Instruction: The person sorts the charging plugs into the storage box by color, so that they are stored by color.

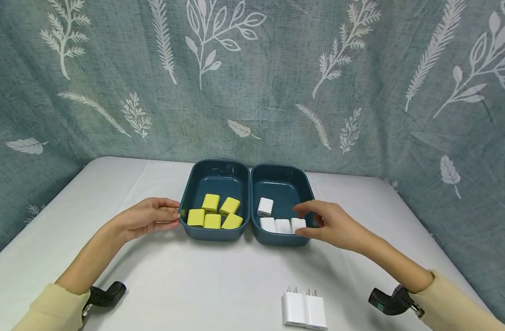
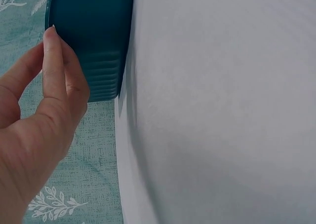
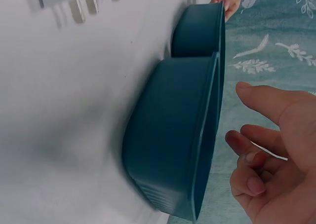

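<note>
My left hand (image 1: pixel 155 216) is at the left side of the left dark-blue bin (image 1: pixel 213 235), its fingertips touching the rim and outer wall. The left wrist view has the thumb (image 2: pixel 52 36) right at the bin's rim. Several yellow charger blocks (image 1: pixel 212 221) lie in that bin. Over the right dark-blue bin (image 1: pixel 279 239) is my right hand (image 1: pixel 329 223), thumb and fingers apart. Nothing is between them in the right wrist view. Several white charger blocks (image 1: pixel 267 224) lie in the right bin, most of them in a row along its near wall.
Two white plug chargers (image 1: pixel 294 309) lie side by side on the white tablecloth (image 1: pixel 219 285), nearer to me, prongs pointing away. A green leaf-patterned cloth (image 1: pixel 277 92) hangs behind the table. The two bins stand against each other.
</note>
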{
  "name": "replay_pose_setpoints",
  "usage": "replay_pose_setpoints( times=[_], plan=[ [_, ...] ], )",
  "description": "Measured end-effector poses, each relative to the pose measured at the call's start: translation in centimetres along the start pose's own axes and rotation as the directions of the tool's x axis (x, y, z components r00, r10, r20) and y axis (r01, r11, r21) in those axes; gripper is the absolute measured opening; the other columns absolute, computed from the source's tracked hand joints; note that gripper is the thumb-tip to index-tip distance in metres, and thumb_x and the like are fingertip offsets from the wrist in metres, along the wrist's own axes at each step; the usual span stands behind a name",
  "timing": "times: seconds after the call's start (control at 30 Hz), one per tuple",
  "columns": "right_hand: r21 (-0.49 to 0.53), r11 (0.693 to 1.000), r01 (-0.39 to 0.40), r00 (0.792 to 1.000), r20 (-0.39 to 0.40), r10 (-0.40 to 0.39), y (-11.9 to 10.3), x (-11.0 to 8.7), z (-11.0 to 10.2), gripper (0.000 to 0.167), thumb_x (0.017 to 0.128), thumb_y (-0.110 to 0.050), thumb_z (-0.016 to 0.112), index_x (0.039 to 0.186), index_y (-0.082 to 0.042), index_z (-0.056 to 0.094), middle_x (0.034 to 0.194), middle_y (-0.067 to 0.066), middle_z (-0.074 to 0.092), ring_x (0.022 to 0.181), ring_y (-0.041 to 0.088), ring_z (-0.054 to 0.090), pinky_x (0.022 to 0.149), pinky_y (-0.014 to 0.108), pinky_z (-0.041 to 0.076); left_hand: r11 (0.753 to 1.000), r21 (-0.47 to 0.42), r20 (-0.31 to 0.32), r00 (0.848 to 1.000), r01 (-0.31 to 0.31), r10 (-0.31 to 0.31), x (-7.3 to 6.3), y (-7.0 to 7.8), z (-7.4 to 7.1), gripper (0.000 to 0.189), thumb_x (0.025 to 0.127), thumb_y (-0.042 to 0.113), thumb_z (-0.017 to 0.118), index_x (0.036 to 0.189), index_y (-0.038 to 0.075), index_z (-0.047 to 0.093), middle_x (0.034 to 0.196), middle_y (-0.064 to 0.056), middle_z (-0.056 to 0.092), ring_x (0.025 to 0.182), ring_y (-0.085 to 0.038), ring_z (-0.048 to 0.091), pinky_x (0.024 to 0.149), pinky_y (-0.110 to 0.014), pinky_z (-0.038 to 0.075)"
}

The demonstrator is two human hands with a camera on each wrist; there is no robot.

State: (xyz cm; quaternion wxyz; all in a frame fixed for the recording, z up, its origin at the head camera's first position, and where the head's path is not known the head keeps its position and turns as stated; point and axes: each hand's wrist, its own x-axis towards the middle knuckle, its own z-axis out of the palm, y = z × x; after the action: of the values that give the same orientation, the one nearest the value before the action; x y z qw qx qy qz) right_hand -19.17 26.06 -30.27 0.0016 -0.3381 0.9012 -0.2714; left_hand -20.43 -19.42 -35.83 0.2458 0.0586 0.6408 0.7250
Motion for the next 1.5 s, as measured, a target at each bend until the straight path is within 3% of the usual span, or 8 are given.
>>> replay_pose_setpoints(
  times=[0.17, 0.47, 0.73, 1.13, 1.33, 1.5],
  plan=[
    [-0.012, 1.0, 0.026, 1.0, -0.015, -0.026, -1.0, -1.1, -0.2, 0.044, 0.085, -0.027, 0.081, 0.124, -0.016, 0.066, 0.101, -0.009, 0.064, 0.064, 0.009, 0.045, 0.053, 0.023, 0.041, 1.0, -0.004, -0.001, 1.0, 0.001, -0.001, 0.0, 0.0, -0.1, 0.045, 0.097, -0.006, 0.055, 0.134, -0.016, 0.032, 0.101, -0.01, 0.064, 0.092, -0.017, 0.068, 0.09, -0.03, 0.057],
    [-0.009, 0.999, 0.045, 0.999, -0.015, -0.045, -1.5, -3.0, 0.0, 0.041, 0.085, -0.027, 0.081, 0.122, -0.019, 0.066, 0.101, -0.007, 0.065, 0.065, 0.008, 0.046, 0.054, 0.021, 0.042, 1.0, 0.02, -0.008, 1.0, 0.009, -0.008, 0.1, 0.0, -0.1, 0.046, 0.097, -0.005, 0.055, 0.135, -0.017, 0.031, 0.101, -0.009, 0.063, 0.093, -0.016, 0.067, 0.094, -0.033, 0.055],
    [-0.039, 0.998, 0.056, 0.998, -0.04, -0.058, -1.9, -4.3, 0.0, 0.044, 0.082, -0.024, 0.083, 0.122, -0.023, 0.065, 0.101, -0.015, 0.062, 0.067, 0.008, 0.047, 0.056, 0.019, 0.042, 1.0, 0.016, -0.023, 1.0, 0.01, -0.01, 0.1, 0.1, 0.0, 0.048, 0.097, -0.005, 0.055, 0.136, -0.017, 0.031, 0.102, -0.01, 0.064, 0.093, -0.017, 0.068, 0.092, -0.032, 0.056],
    [-0.036, 0.993, 0.112, 0.993, 0.027, -0.111, -3.1, -5.9, 0.6, 0.036, 0.088, -0.034, 0.077, 0.12, -0.028, 0.062, 0.104, -0.016, 0.06, 0.071, 0.005, 0.047, 0.058, 0.017, 0.044, 1.0, 0.023, -0.009, 1.0, 0.004, -0.004, -0.1, 0.1, 0.0, 0.048, 0.098, -0.004, 0.055, 0.136, -0.018, 0.03, 0.102, -0.011, 0.063, 0.094, -0.017, 0.067, 0.09, -0.03, 0.057],
    [0.026, 0.987, 0.16, 0.983, 0.087, -0.162, -3.2, -6.7, 1.3, 0.035, 0.09, -0.035, 0.074, 0.122, -0.027, 0.061, 0.105, -0.016, 0.06, 0.072, 0.004, 0.047, 0.058, 0.017, 0.046, 1.0, 0.012, -0.021, 1.0, 0.01, -0.01, 0.1, 0.0, -0.1, 0.046, 0.097, -0.006, 0.055, 0.135, -0.017, 0.032, 0.101, -0.01, 0.064, 0.092, -0.017, 0.068, 0.089, -0.03, 0.057],
    [0.037, 0.991, 0.131, 0.977, 0.163, -0.135, -3.4, -7.3, 1.9, 0.038, 0.09, -0.039, 0.073, 0.124, -0.028, 0.061, 0.106, -0.015, 0.06, 0.073, 0.005, 0.049, 0.057, 0.016, 0.045, 1.0, 0.005, -0.021, 1.0, 0.01, -0.01, 0.2, 0.0, -0.1, 0.047, 0.097, -0.006, 0.054, 0.136, -0.017, 0.03, 0.1, -0.01, 0.063, 0.092, -0.016, 0.068, 0.089, -0.03, 0.057]
  ],
)
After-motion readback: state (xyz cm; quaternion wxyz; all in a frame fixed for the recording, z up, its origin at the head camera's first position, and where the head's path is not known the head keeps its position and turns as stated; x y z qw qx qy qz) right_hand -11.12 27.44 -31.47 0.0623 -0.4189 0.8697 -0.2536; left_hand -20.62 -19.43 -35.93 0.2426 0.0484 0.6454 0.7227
